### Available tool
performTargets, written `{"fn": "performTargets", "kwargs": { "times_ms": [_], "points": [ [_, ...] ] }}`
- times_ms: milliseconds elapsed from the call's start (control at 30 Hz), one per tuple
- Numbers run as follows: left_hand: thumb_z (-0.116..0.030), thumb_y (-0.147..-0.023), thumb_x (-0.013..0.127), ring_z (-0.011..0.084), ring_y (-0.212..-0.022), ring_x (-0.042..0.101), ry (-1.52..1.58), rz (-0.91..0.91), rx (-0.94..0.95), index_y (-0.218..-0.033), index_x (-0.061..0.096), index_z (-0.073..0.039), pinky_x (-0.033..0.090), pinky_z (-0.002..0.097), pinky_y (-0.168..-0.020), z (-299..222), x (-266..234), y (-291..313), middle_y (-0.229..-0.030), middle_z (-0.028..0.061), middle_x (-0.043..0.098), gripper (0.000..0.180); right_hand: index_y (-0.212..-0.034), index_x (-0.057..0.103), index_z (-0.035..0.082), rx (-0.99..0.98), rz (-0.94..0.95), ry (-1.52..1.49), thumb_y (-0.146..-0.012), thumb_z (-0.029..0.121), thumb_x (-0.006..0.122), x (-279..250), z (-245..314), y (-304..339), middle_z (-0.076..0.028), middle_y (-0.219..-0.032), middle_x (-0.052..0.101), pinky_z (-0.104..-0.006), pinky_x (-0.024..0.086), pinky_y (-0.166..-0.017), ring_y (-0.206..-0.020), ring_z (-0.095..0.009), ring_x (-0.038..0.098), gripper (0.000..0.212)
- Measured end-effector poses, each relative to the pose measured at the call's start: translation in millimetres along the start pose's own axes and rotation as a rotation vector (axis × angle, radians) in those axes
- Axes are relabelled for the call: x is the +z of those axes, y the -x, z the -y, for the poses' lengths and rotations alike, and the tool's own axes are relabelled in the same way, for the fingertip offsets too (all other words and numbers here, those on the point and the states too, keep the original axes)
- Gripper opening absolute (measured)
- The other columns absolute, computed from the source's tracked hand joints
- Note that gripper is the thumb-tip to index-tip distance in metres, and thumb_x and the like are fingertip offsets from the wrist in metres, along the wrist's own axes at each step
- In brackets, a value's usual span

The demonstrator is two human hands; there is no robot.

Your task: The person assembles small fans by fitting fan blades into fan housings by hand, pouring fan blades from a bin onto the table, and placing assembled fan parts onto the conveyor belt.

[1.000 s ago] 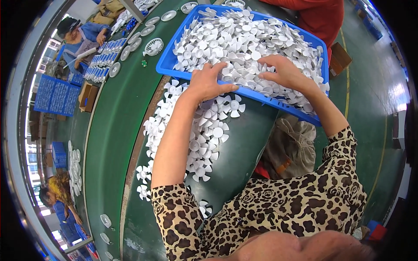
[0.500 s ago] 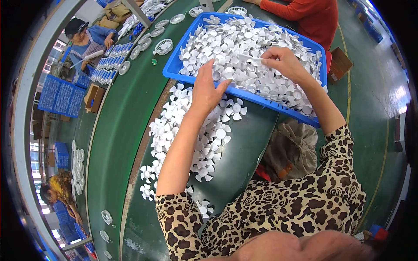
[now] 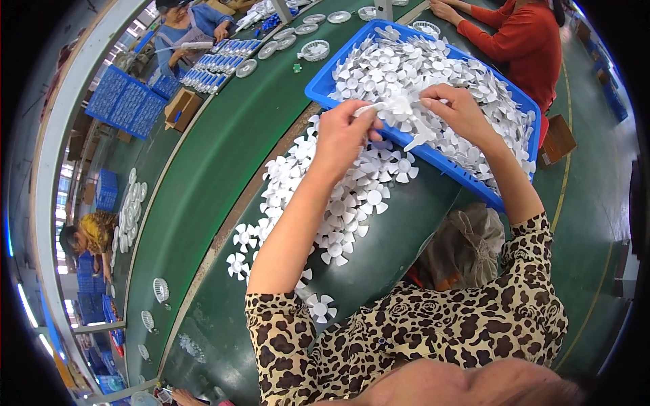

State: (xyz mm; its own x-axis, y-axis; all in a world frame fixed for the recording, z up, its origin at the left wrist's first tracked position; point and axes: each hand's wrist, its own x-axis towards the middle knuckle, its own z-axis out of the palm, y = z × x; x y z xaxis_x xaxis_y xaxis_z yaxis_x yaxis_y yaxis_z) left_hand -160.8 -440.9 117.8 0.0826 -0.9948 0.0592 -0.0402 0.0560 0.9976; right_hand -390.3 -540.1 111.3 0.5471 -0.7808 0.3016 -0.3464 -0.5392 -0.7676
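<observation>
Over the near rim of a blue plastic crate (image 3: 433, 172), my left hand (image 3: 342, 139) pinches a white plastic fan blade (image 3: 369, 109) between thumb and fingers. My right hand (image 3: 460, 116) is closed at the fingertips on a white fan blade, just to the right. Between the two hands the white pieces are smeared by motion, so I cannot tell whether both grip the same one. Loose fan blades (image 3: 487, 101) fill the crate. Below my left hand, a pile of fan blades (image 3: 335, 216) lies on the dark green tabletop (image 3: 379, 264).
A green conveyor belt (image 3: 203, 183) runs along the left, carrying white round grilles (image 3: 315, 51). A person in red (image 3: 521, 37) works beyond the crate, another in blue (image 3: 189, 34) across the belt. A cloth sack (image 3: 467, 243) and cardboard box (image 3: 558, 139) are at right.
My left hand has lifted off the crate rim and now pinches a fan blade. The right hand stays near it over the crate. The whole view has shifted, with the crate further right.
</observation>
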Motion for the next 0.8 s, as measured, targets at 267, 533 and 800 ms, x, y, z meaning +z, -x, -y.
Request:
{"fn": "performTargets", "kwargs": {
  "times_ms": [267, 533, 800],
  "points": [
    [-0.010, -0.091, 0.057, 0.0126, -0.072, 0.066, 0.030, -0.388, 0.035, -0.108, 0.061, -0.001, 0.047, 0.0228, -0.057, -16.6, -113.3, 114.4, -0.091, 0.0101, 0.069, 0.020, -0.091, 0.062, -0.001, -0.177, 0.094, 0.278, -0.084, 0.020, 0.061, 51.7, -58.8, 11.0, -0.015, -0.090, 0.064, -0.0364, 0.046, -0.081, -0.085, -0.027, 0.059, 0.023],
    [0.005, -0.088, 0.056, 0.0206, -0.099, 0.063, -1.005, -1.221, 0.868, -0.113, 0.064, 0.000, 0.053, 0.0316, -0.080, -111.9, -202.8, 290.1, -0.108, 0.0127, 0.065, 0.027, -0.091, 0.058, -0.002, 0.011, 0.217, 0.159, -0.092, 0.015, 0.054, 50.2, -75.0, 13.8, -0.011, -0.080, 0.054, -0.0297, 0.042, -0.072, -0.076, -0.018, 0.052, 0.018],
    [-0.008, -0.095, 0.053, 0.0188, -0.091, 0.066, -1.257, -1.626, 1.002, -0.113, 0.061, 0.004, 0.055, 0.0283, -0.076, -270.3, -270.5, 379.7, -0.105, 0.0137, 0.067, 0.024, -0.091, 0.056, -0.001, -0.129, 0.071, 0.234, -0.096, 0.018, 0.049, 63.2, -103.9, 7.5, -0.012, -0.076, 0.050, -0.0321, 0.039, -0.066, -0.070, -0.021, 0.047, 0.021]
  ]
}}
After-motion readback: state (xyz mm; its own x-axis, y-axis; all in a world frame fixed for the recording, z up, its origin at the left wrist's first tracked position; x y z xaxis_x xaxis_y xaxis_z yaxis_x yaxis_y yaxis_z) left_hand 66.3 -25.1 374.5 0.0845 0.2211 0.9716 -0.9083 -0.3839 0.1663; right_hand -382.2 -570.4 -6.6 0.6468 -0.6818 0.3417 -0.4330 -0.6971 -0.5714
